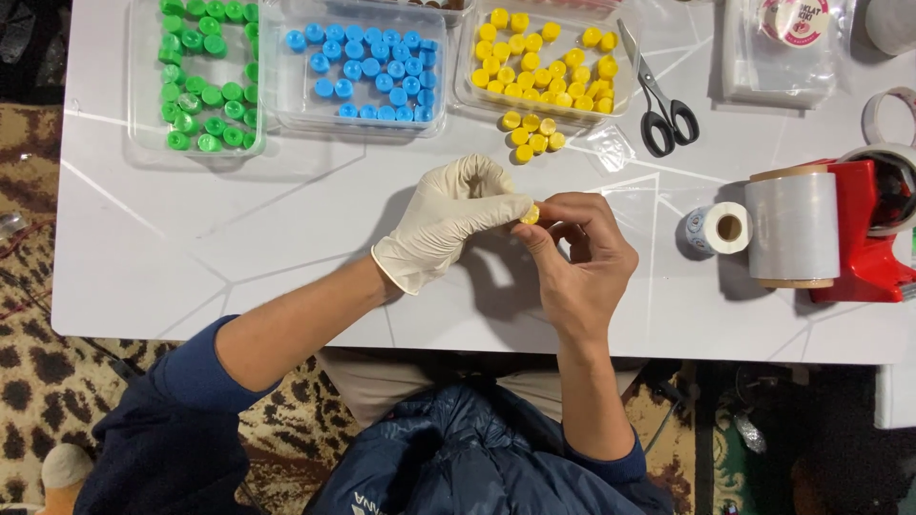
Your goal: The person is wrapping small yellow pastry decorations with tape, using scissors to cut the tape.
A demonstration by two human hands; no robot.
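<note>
The gloved left hand [448, 215] and bare right hand [577, 253] pinch one yellow cap [530, 214] between their fingertips. Loose yellow caps [532, 133] lie just beyond, near the far tray [465, 91].

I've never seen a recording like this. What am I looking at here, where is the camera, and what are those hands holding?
There is no machine here: a person works with two hands, and one camera worn on the head looks straight down at a white table. The left hand wears a pale glove; the right hand is bare. Together they pinch one small yellow cap between their fingertips. At the far edge stand three clear trays: green caps, blue caps and yellow caps, with a few loose yellow caps in front of the last one. To the right lie scissors, a small roll of stickers, a roll of clear film and a red tape dispenser.
</note>
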